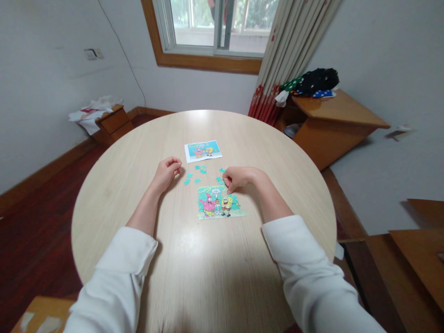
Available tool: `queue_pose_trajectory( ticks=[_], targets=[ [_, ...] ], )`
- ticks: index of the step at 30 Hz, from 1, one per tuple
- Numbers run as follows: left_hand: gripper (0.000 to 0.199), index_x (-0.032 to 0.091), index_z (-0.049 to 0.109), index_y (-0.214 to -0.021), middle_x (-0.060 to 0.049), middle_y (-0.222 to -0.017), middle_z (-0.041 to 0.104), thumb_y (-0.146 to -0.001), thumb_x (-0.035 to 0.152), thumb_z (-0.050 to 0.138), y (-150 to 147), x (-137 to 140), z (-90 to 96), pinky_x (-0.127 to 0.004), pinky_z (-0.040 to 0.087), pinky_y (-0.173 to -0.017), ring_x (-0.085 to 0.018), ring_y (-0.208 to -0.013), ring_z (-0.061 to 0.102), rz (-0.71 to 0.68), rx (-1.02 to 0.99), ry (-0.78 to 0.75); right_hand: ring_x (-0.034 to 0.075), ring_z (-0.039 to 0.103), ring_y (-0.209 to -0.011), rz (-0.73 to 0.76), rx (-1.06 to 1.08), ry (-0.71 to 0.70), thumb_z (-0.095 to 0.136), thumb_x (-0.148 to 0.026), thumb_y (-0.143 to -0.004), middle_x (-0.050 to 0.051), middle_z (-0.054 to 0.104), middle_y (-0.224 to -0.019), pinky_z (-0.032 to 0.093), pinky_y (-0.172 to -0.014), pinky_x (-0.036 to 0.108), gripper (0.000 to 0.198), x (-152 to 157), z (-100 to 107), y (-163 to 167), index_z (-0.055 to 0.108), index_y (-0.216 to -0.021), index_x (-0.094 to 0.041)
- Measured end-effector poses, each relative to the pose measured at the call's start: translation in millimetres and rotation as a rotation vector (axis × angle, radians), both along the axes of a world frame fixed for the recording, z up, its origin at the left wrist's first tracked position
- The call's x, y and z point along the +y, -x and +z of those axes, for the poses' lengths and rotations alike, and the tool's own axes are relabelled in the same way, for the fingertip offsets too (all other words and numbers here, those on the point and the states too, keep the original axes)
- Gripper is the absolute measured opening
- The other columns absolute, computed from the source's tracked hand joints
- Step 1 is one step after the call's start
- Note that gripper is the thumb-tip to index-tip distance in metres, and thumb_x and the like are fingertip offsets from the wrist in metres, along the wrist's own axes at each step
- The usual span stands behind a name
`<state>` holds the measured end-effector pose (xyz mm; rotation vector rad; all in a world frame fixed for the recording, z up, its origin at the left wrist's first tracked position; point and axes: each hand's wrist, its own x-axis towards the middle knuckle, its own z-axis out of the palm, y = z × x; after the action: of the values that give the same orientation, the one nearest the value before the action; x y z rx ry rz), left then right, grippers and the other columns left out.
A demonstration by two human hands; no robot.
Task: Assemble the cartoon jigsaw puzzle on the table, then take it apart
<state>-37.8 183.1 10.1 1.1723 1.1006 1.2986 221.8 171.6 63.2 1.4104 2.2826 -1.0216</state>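
A partly joined jigsaw puzzle (209, 206) with cartoon figures lies flat on the round table (208, 259). My right hand (237, 178) is closed, its fingertips pointing down at the puzzle's upper right edge; what they pinch is hidden. My left hand (168, 172) rests on the table to the left with its fingers curled together, and I cannot make out anything in it. Between the hands lie several loose turquoise puzzle pieces (197, 181). Beyond them is a printed reference picture (203, 150) of the same cartoon scene.
A wooden desk (340, 111) with dark spotted cloth (317, 83) on it stands behind the table at right. To the left is a small wooden cabinet (114, 124) with white cloth or paper on top. A curtain (287, 41) hangs beside the window (194, 27).
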Motion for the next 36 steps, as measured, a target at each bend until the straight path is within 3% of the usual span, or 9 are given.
queue_pose_trajectory(
  ticks=[12,16,20,25,31,36],
  targets=[
    [0.012,0.016,0.054,-0.064,0.004,-0.056,0.048,-0.058,0.021,0.063,1.8,1.3,-1.6,-0.021,0.034,-0.050,-0.007,-0.049,0.046,-0.011,0.000,0.001,0.013,0.055,-0.067,-0.011,0.070,0.074,0.074,-0.026,-0.059,-0.001,0.061,-0.066,0.039,-0.061,0.024,0.022,-1.7,4.4,-3.2,0.058,-0.070,-0.017],
    [0.010,0.017,0.054,-0.064,0.004,-0.054,0.047,-0.059,0.022,0.061,0.8,0.7,-0.9,-0.022,0.033,-0.050,-0.008,-0.049,0.045,0.011,0.049,-0.022,0.014,0.055,-0.068,-0.014,-0.047,-0.039,0.074,-0.022,-0.059,0.000,0.062,-0.071,0.037,-0.058,0.024,0.023,-13.7,10.5,2.5,0.060,-0.077,-0.018],
    [0.007,0.017,0.055,-0.064,0.004,-0.053,0.048,-0.063,0.022,0.060,-12.3,-8.9,3.1,-0.023,0.032,-0.051,-0.009,-0.050,0.042,0.056,0.264,-0.136,0.014,0.055,-0.070,-0.043,-0.101,-0.128,0.071,-0.019,-0.063,0.002,0.064,-0.079,0.036,-0.057,0.023,0.019,-26.5,10.6,6.4,0.062,-0.079,-0.018],
    [0.011,0.018,0.053,-0.064,0.005,-0.052,0.041,-0.068,0.023,0.062,-49.3,-37.4,9.5,-0.024,0.029,-0.052,-0.009,-0.051,0.036,-0.176,0.530,-0.314,0.013,0.055,-0.071,-0.087,-0.085,-0.162,0.070,-0.018,-0.064,0.003,0.064,-0.082,0.037,-0.057,0.022,0.020,-31.0,5.0,5.8,0.063,-0.082,-0.018],
    [0.020,0.018,0.049,-0.062,0.004,-0.055,0.045,-0.074,0.030,0.060,-79.1,-63.7,6.9,-0.026,0.028,-0.054,-0.010,-0.053,0.039,-0.555,0.833,-0.451,0.015,0.058,-0.076,-0.144,-0.134,-0.199,0.073,-0.019,-0.063,0.004,0.067,-0.087,0.038,-0.058,0.022,0.022,-36.9,9.9,9.3,0.065,-0.084,-0.018],
    [0.020,0.018,0.053,-0.062,0.003,-0.055,0.047,-0.076,0.030,0.060,-80.2,-66.9,4.3,-0.026,0.028,-0.054,-0.011,-0.052,0.039,-0.611,0.912,-0.499,0.015,0.059,-0.077,-0.148,-0.163,-0.199,0.073,-0.019,-0.063,0.004,0.068,-0.087,0.037,-0.056,0.021,0.024,-40.3,17.3,13.3,0.066,-0.086,-0.019]
  ],
)
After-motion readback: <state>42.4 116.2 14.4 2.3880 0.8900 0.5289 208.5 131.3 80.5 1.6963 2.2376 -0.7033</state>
